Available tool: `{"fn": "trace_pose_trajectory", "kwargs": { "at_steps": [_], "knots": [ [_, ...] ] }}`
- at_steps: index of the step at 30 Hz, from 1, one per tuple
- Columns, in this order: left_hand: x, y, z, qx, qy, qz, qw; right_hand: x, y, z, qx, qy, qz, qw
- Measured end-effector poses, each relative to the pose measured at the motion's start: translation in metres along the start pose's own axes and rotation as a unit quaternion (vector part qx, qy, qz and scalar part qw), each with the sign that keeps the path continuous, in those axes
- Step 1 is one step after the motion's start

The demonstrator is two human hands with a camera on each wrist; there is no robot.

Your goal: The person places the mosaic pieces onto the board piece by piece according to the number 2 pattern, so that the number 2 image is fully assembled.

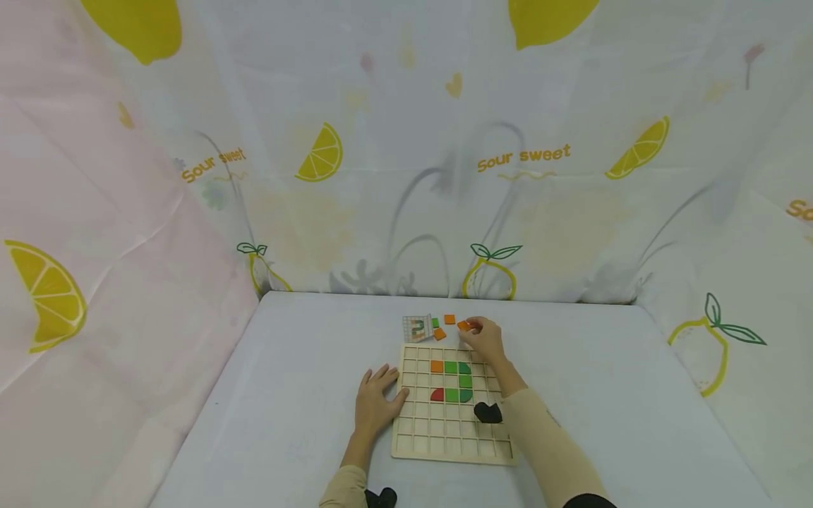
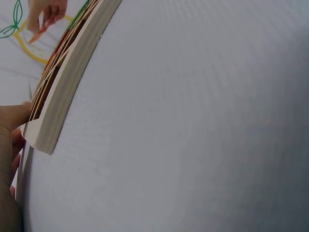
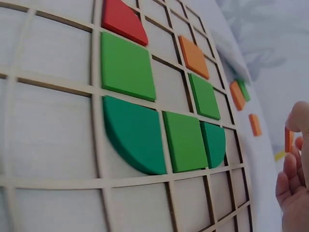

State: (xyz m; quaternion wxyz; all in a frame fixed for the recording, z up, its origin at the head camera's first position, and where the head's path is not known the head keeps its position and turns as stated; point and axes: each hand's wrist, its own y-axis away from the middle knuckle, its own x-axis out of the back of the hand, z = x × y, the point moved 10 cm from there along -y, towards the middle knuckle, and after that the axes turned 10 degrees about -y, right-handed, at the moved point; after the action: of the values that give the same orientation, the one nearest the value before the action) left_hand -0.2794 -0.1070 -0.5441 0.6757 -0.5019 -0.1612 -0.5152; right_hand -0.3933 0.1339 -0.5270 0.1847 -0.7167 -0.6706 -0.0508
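A wooden grid board lies on the table. In its cells sit a red rounded tile, an orange square tile, green square tiles and dark green rounded tiles. My left hand rests at the board's left edge, fingers spread, the thumb touching its rim. Beyond the far edge of the board, my right hand pinches an orange tile between thumb and fingers, above the table. In the left wrist view only part of the left hand shows.
Behind the board lie loose orange tiles and a green tile, beside a small pattern card printed with a grid. White table surrounds the board. A printed cloth backdrop stands along the table's far edge.
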Motion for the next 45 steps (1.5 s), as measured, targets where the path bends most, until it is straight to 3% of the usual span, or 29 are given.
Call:
{"fn": "trace_pose_trajectory", "kwargs": {
  "at_steps": [6, 10, 15, 21, 27, 39, 42, 45],
  "knots": [
    [0.000, 0.001, -0.001, -0.003, -0.004, 0.006, 1.0000, -0.004, 0.025, -0.022, 0.083, -0.008, -0.010, 0.9964],
    [0.001, 0.001, -0.002, -0.003, -0.006, 0.008, 0.9999, -0.014, 0.046, -0.034, 0.116, -0.018, -0.021, 0.9929],
    [0.000, 0.001, -0.003, 0.003, -0.009, 0.000, 1.0000, -0.039, 0.078, -0.044, 0.152, -0.011, -0.068, 0.9861],
    [-0.001, 0.001, -0.003, 0.006, -0.012, -0.005, 0.9999, -0.069, 0.106, -0.047, 0.179, 0.080, -0.134, 0.9714],
    [-0.003, 0.001, -0.005, 0.008, -0.008, -0.008, 0.9999, -0.083, 0.120, -0.043, 0.196, 0.160, -0.173, 0.9518],
    [-0.004, 0.001, -0.004, 0.004, -0.009, -0.005, 0.9999, -0.078, 0.135, -0.057, 0.314, 0.203, -0.103, 0.9216],
    [-0.003, 0.001, -0.003, 0.006, -0.007, -0.006, 0.9999, -0.076, 0.140, -0.058, 0.317, 0.206, -0.088, 0.9215],
    [-0.003, 0.001, -0.002, 0.006, -0.007, -0.007, 0.9999, -0.073, 0.143, -0.058, 0.310, 0.196, -0.076, 0.9269]
  ]
}}
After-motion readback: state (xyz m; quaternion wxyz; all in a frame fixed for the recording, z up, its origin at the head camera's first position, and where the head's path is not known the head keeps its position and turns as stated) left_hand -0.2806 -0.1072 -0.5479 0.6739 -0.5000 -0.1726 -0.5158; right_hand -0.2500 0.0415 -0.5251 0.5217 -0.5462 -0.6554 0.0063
